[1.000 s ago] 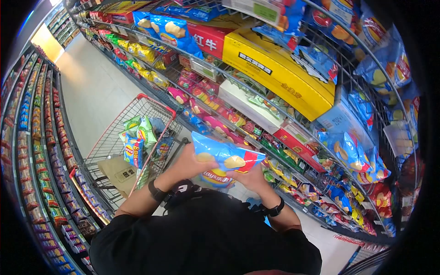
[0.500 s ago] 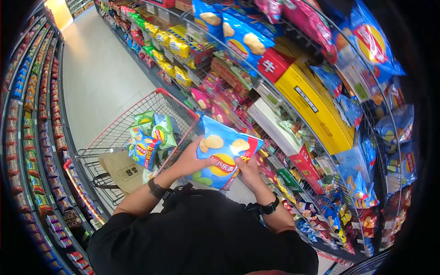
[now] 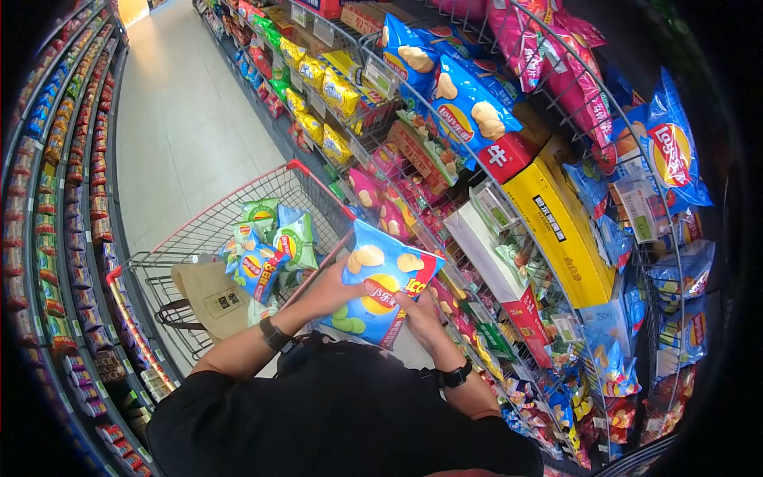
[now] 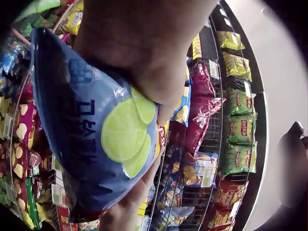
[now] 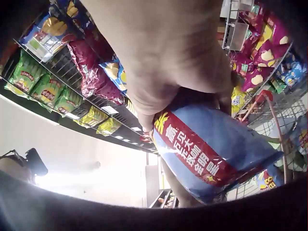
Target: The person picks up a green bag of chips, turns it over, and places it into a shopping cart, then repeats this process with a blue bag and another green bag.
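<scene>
Both hands hold a blue chip bag (image 3: pixel 378 280) before the chest, its front facing up in the head view. The left hand (image 3: pixel 334 290) grips its left side, thumb on the front; the right hand (image 3: pixel 424 319) grips the right side, thumb also on the front. Lime slices show on the bag (image 4: pixel 127 130) in the left wrist view, beside the left hand (image 4: pixel 139 53). In the right wrist view a red strip with white writing crosses the bag (image 5: pixel 211 149) below the right hand (image 5: pixel 178 62). The fingers behind the bag are partly hidden.
A red-rimmed wire cart (image 3: pixel 296 164) stands left of the hands, holding several green and blue bags (image 3: pixel 259 266) and a brown paper bag (image 3: pixel 213 300). Snack shelves (image 3: pixel 548 230) rise close on the right, with a yellow box (image 3: pixel 563 226). Another shelf row (image 3: pixel 75 199) lines the far left.
The bag has tilted from nearly edge-on to show its front and come slightly lower, with both hands still gripping it. The head view has shifted, so the shelves and cart appear further right.
</scene>
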The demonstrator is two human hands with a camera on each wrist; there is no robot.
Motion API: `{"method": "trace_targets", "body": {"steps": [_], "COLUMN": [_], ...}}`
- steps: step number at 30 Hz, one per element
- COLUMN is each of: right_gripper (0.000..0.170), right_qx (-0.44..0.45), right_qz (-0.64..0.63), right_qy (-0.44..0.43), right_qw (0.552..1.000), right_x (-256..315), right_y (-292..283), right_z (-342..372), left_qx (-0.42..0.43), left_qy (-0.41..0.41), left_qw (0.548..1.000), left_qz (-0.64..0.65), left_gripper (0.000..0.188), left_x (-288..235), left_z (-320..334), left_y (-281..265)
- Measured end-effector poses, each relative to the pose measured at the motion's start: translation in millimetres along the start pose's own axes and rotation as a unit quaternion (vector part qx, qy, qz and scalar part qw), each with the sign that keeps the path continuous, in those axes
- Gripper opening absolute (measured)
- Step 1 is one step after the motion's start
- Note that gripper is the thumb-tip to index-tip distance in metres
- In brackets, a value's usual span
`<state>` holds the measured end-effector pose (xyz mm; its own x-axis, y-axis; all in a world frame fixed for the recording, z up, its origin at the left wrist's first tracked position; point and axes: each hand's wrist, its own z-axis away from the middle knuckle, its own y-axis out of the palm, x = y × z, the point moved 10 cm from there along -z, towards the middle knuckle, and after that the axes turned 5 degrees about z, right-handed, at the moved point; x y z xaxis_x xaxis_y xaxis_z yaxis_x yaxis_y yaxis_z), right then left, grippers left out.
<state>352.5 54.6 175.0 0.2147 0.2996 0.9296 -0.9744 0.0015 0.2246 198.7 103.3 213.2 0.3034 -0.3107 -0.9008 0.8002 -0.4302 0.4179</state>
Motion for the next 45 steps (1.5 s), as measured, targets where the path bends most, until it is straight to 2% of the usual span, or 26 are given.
{"method": "trace_targets", "body": {"steps": [5,8,9,13,16,17,20,21,24,25,28,29,31,33,35,38,39,42,45], "right_gripper": [0.046,0.047,0.061,0.059,0.043,0.043,0.042,0.042,0.05,0.052,0.063,0.065,0.07,0.075,0.08,0.074,0.071,0.061,0.054], "right_qx": [0.056,0.105,0.123,0.099,0.062,0.028,-0.05,-0.058,-0.029,-0.006,0.1,0.128,0.197,0.157,0.089,0.12,0.106,0.077,0.034], "right_qz": [0.01,-0.064,-0.119,-0.083,-0.103,-0.092,-0.055,-0.041,-0.008,0.0,0.009,0.008,0.008,0.06,0.106,-0.009,0.055,0.051,0.073], "right_qy": [-0.02,-0.009,0.018,-0.037,-0.035,-0.055,-0.105,-0.116,-0.128,-0.14,-0.158,-0.156,-0.132,-0.135,-0.175,-0.199,-0.116,-0.13,-0.134], "right_qw": [0.998,0.992,0.985,0.991,0.992,0.994,0.992,0.991,0.991,0.99,0.982,0.979,0.971,0.976,0.975,0.973,0.986,0.987,0.988], "right_x": [4.8,-0.6,-8.8,-6.3,8.0,16.8,34.5,35.6,33.8,40.7,49.9,51.0,59.9,59.6,71.2,81.2,57.1,47.3,55.3], "right_y": [-30.8,-35.8,-34.6,-51.6,-61.0,-67.8,-85.7,-90.2,-91.2,-84.5,-65.9,-58.2,-39.6,-51.3,-69.0,-70.0,-80.5,-90.9,-97.5], "right_z": [5.7,11.0,12.5,14.4,11.5,9.9,4.9,1.0,-7.5,-4.3,2.0,7.3,23.5,16.0,7.8,4.6,4.6,2.4,5.2], "left_qx": [-0.008,-0.012,-0.022,-0.028,-0.079,-0.127,-0.133,-0.085,-0.023,-0.032,-0.121,-0.113,-0.153,-0.197,-0.147,-0.028,0.02,0.041,0.0], "left_qy": [0.034,0.046,0.019,0.042,0.091,0.153,0.181,0.157,0.164,0.165,0.151,0.198,0.157,0.097,0.049,0.017,0.011,-0.027,0.079], "left_qw": [0.998,0.996,0.998,0.995,0.969,0.969,0.912,0.935,0.925,0.914,0.923,0.92,0.952,0.964,0.978,0.992,0.993,0.994,0.984], "left_qz": [-0.06,-0.074,-0.061,-0.082,-0.214,-0.149,-0.344,-0.307,-0.343,-0.368,-0.333,-0.32,-0.214,-0.153,-0.143,-0.124,-0.117,-0.093,-0.158], "left_gripper": [0.062,0.064,0.065,0.068,0.071,0.06,0.045,0.035,0.039,0.052,0.071,0.08,0.077,0.069,0.067,0.066,0.066,0.071,0.072], "left_x": [10.5,14.5,23.0,18.4,13.2,16.1,-11.1,-6.1,-10.6,-8.6,-9.7,-7.2,-0.6,11.3,21.2,23.7,24.6,41.1,18.9], "left_z": [-2.3,-1.2,-0.3,1.0,-5.5,-8.6,-4.5,-8.5,-11.1,-10.7,-11.4,-14.9,-17.2,-19.0,-22.4,-21.9,-19.6,-19.9,-22.0], "left_y": [29.7,46.8,48.6,64.8,60.4,53.2,59.1,67.2,98.1,98.7,83.3,76.9,60.9,42.0,42.1,69.9,82.2,84.9,89.6]}}
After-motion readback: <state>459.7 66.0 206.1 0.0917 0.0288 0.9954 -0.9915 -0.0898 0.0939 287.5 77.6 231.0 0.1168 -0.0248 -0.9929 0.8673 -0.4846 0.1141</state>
